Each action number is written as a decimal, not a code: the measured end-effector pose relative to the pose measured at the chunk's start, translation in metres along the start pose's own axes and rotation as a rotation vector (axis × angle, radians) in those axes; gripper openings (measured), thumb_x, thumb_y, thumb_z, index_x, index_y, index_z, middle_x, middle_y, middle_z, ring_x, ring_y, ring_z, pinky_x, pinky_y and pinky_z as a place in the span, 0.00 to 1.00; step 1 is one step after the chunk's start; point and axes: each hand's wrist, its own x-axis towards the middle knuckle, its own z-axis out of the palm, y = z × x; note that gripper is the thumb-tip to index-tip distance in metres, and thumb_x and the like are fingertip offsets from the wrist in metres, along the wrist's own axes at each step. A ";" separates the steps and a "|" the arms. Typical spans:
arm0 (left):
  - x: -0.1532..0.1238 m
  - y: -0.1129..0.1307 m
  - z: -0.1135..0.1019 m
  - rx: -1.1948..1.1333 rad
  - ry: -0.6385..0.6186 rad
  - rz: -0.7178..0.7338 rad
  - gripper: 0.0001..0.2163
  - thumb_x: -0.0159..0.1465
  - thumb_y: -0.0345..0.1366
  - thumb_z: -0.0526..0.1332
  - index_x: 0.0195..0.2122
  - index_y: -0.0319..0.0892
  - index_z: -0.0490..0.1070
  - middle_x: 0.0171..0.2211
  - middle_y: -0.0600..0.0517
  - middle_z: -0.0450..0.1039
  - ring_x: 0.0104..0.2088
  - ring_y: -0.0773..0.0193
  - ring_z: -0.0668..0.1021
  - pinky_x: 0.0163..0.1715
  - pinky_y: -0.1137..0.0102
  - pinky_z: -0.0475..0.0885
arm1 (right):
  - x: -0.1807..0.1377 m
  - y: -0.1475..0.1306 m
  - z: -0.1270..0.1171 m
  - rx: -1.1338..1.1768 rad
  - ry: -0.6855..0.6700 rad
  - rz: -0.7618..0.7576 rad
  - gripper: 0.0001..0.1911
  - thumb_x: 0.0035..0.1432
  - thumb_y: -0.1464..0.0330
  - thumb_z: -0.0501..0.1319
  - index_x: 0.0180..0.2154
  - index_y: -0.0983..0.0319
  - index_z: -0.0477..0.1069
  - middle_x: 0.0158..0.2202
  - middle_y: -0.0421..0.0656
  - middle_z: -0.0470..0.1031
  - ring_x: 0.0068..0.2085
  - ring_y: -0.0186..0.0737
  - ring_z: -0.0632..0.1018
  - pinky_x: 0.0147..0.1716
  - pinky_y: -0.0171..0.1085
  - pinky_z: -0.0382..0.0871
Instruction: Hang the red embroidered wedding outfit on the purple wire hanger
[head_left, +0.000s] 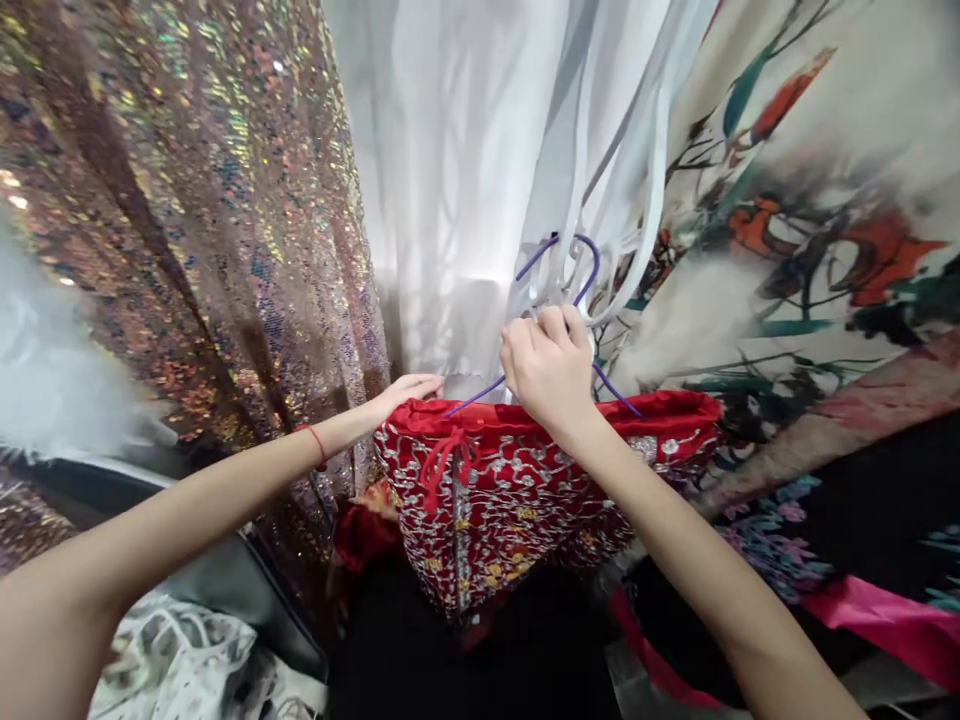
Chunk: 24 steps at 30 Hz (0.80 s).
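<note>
Both hands tend a soft, probably weighty red embroidered skirt [525, 490] among hanging dresses: right hand [551, 370] closed on its purple hanger [577, 270], the firmest hold, left hand [409, 392] flat against the waistband.

The right hand [551, 365] covers the middle of the thin purple wire hanger [559, 262], so its grip there is hidden. The left hand [409, 390] has its fingertips behind the red embroidered garment [510, 500]. A fuzzy white mass [52, 370], perhaps feathers, is blurred and cut off at the left edge.
</note>
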 end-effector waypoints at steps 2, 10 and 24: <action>0.001 0.002 -0.002 -0.007 0.001 0.011 0.23 0.60 0.59 0.60 0.28 0.42 0.66 0.19 0.59 0.57 0.20 0.72 0.60 0.22 0.72 0.56 | -0.002 0.002 -0.001 -0.015 -0.024 -0.003 0.21 0.71 0.67 0.44 0.32 0.59 0.72 0.28 0.47 0.73 0.41 0.47 0.71 0.50 0.50 0.63; -0.002 0.022 -0.015 0.291 0.175 0.087 0.15 0.69 0.42 0.52 0.27 0.42 0.68 0.20 0.55 0.62 0.22 0.70 0.64 0.27 0.70 0.61 | -0.016 -0.023 0.006 0.107 0.031 0.063 0.16 0.68 0.67 0.49 0.33 0.61 0.73 0.36 0.53 0.76 0.50 0.56 0.71 0.52 0.62 0.57; -0.161 0.041 0.013 1.022 0.672 -0.183 0.14 0.72 0.39 0.50 0.38 0.41 0.73 0.36 0.47 0.76 0.40 0.58 0.77 0.36 0.68 0.69 | -0.154 -0.220 0.109 0.728 -1.050 -0.571 0.13 0.64 0.67 0.62 0.49 0.65 0.74 0.51 0.52 0.77 0.54 0.48 0.75 0.56 0.49 0.69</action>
